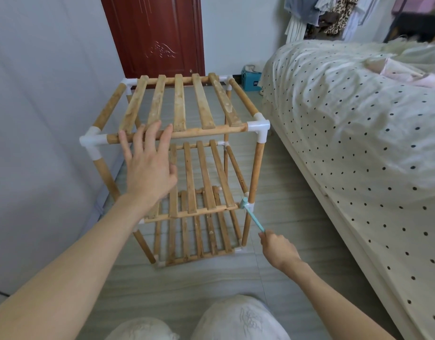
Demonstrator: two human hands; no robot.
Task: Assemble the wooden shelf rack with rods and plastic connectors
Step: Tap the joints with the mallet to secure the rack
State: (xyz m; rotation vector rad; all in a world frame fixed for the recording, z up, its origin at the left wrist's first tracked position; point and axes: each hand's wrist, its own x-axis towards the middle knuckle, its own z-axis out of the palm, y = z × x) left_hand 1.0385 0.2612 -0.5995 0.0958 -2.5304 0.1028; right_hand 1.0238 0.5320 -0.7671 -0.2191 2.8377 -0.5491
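The three-tier wooden shelf rack (187, 148) stood upright on the tiled floor (285, 217) between the wall and the bed (358, 123), all tiers slatted and every visible corner capped with a white plastic connector. The left hand (147, 163) lay spread, fingers straight, over the top tier's front rod (199, 132), steadying the frame. The right hand (276, 247) gripped the handle of a small teal mallet (252, 214), whose head met the middle tier's front-right connector (247, 206); whether it was actually touching was hard to tell at that size. The step looked like seating that joint, with the assembly seemingly almost finished. To do it well, the taps should be short and square along the rod's axis, while the left hand pressed downward so the rack neither rocked nor skidded, and the neighbouring joints should be checked for loosening.
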